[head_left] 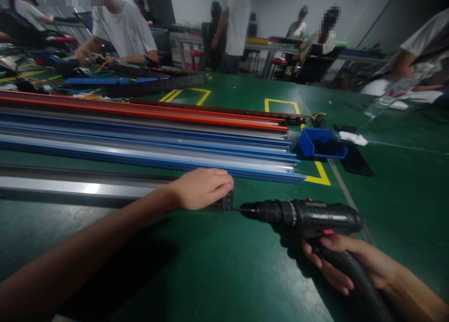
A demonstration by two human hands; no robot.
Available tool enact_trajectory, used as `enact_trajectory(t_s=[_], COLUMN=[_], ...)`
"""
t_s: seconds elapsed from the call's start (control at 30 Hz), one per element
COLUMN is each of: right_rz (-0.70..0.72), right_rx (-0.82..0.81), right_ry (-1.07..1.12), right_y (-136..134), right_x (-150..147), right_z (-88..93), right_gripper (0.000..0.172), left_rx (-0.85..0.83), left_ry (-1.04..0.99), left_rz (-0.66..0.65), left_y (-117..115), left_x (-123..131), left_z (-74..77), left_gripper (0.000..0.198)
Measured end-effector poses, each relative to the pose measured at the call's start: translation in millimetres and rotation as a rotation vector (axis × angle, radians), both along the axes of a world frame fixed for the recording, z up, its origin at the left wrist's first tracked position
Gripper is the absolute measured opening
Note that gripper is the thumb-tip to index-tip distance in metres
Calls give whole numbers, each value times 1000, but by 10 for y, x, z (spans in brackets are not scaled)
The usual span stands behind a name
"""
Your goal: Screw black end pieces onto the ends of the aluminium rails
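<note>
My right hand [336, 261] is wrapped round the handle of a black cordless drill [326, 216], which lies level and points left. The drill's thin bit meets a small black end cap [228, 201] at the right end of a long metal profile [87, 186]. Over that same end lies my left hand [205, 188], its fingers curled around the profile and pressed against it near the cap. Part of the profile's end is hidden under my left hand.
Several long blue profiles [140, 146] and an orange one [175, 110] lie beyond my left hand. A blue bin [308, 146] holds dark small parts. Beside it are a dark flat object [356, 160] and white paper [352, 138]. A co-worker [122, 32] sits across the green table.
</note>
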State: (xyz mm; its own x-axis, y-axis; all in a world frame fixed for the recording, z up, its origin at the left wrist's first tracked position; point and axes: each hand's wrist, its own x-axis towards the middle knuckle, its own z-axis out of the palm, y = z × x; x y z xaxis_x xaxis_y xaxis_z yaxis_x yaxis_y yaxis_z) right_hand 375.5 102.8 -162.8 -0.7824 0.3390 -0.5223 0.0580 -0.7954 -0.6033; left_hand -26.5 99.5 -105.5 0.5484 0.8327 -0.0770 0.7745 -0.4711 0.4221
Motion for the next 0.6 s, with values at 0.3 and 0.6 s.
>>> enact_trajectory(t_s=[0.3,0.6], right_rz=[3,7], right_rx=[3,15], right_ry=[-6,-6], right_y=[-13,-4], right_x=[-20,-5], right_z=[21,5], right_gripper=[35,35], left_rx=[8,15], left_ry=[-9,-11], left_rz=[-1,-6], left_y=[5,2], left_x=[-10,-9], left_z=[-10,-4], left_gripper=[37,37])
